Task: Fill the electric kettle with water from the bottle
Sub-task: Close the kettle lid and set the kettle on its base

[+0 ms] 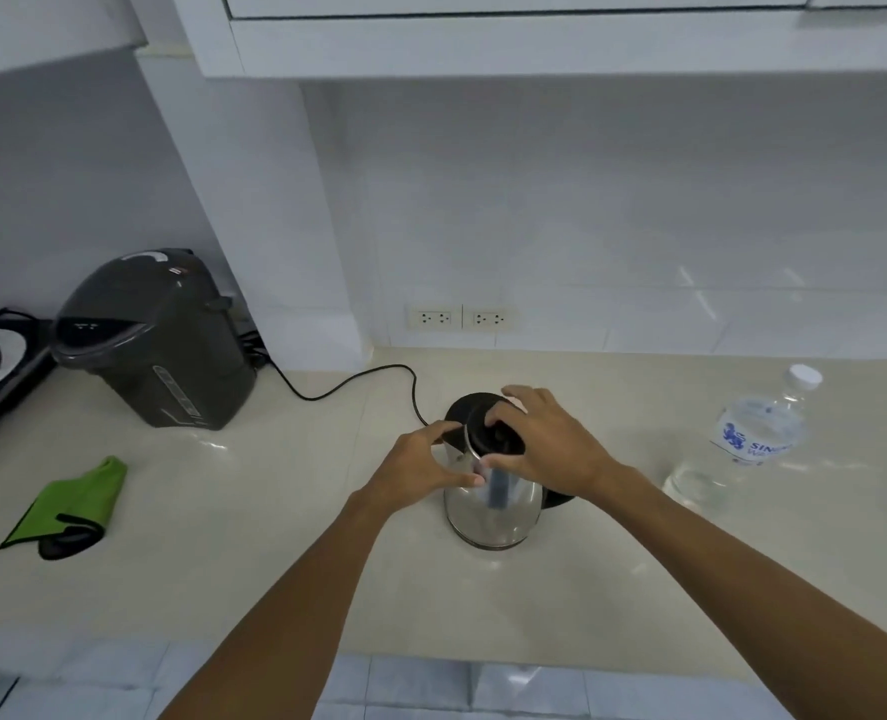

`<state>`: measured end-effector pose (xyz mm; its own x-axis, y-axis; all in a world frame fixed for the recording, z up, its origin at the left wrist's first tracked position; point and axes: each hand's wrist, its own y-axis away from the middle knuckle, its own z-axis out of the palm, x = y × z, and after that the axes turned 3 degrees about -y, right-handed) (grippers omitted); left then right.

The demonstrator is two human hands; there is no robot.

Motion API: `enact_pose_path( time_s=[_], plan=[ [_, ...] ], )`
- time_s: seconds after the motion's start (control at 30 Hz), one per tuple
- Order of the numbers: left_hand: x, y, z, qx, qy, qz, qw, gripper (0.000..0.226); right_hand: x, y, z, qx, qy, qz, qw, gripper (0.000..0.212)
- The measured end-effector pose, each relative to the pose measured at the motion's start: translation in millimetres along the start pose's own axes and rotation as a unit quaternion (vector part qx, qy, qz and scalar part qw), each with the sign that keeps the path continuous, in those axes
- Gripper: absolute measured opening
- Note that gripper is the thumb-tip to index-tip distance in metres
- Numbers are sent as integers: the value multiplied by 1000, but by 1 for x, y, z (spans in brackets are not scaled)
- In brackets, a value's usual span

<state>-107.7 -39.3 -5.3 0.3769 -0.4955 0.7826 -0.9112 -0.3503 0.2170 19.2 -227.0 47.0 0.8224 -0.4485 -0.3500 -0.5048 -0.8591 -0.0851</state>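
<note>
Both bare forearms are extended forward, the left hand [420,462] and right hand [545,444] curled close together.

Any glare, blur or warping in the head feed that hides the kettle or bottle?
Head view: wide-angle bending curves the cabinet edges; soft glare streaks on the counter and wall tiles; the kettle mirrors its surroundings; the bottle label is slightly soft; both hands cover the lid.

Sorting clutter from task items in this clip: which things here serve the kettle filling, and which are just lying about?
In use: electric kettle, its black lid, water bottle, left hand, right hand.

Lying about: grey thermo pot, green cloth, wall sockets.
</note>
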Motion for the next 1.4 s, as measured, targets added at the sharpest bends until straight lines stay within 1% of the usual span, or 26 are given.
enact_pose_path(
  time_s=[0.1,0.13,0.27,0.33,0.53,0.7,0.93,1.07,1.2,1.27,1.33,1.4],
  plan=[
    [-1,0,0,3,3,0,1000,103,4,-4,6,-27,-30,-3,999,52],
    [-1,0,1,6,1,-1,1000,102,5,-5,5,-28,-46,4,999,57],
    [-1,-1,3,11,2,0,1000,91,7,-10,3,-26,-95,59,993,93],
    [-1,-1,4,11,2,0,1000,90,8,-11,5,-26,-100,74,992,100],
    [-1,-2,4,10,-1,-3,1000,96,10,-13,7,-25,-93,92,991,102],
    [1,1,5,14,8,-10,1000,102,10,-14,9,-30,-100,89,991,94],
    [2,1,5,13,6,-12,1000,101,14,-14,9,-47,-106,92,989,100],
    [-1,-2,6,10,8,-6,1000,97,31,7,10,-37,-138,124,982,104],
    [-1,0,9,9,41,-13,999,106,68,37,17,-27,-212,205,955,115],
    [-3,0,10,4,52,-16,998,105,81,51,23,-17,-268,247,931,106],
    [-8,1,12,-3,67,-19,998,98,87,63,28,1,-321,262,910,83],
    [-12,3,16,-3,78,-21,997,92,88,70,33,21,-346,249,904,59]
  ],
)
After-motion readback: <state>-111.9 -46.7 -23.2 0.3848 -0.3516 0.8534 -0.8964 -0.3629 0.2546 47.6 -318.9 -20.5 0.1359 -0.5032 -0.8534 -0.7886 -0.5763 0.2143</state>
